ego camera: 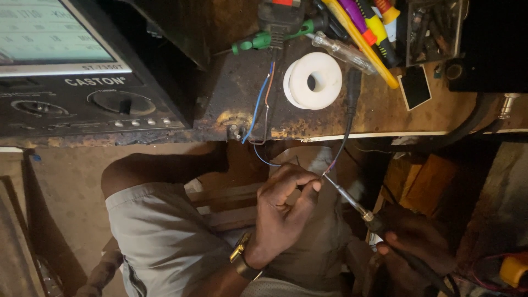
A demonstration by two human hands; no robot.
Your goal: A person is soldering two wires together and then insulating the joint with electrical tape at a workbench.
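Observation:
My left hand (283,206) pinches the end of a thin black cable (347,124) with bare coloured strands, held over my lap below the bench edge. A gold watch sits on that wrist. My right hand (415,239) grips the dark handle of a soldering iron (352,201). Its metal tip points up and left and meets the cable strands right at my left fingertips. Blue and orange wires (258,104) hang from a black plug on the bench and curl toward my left hand.
A white solder spool (313,80) lies on the worn wooden bench (385,113). Screwdrivers (363,30) with coloured handles and a tray of bits (434,30) sit at the back. A black device with knobs and a screen (82,93) fills the left. A yellow object (514,269) sits at lower right.

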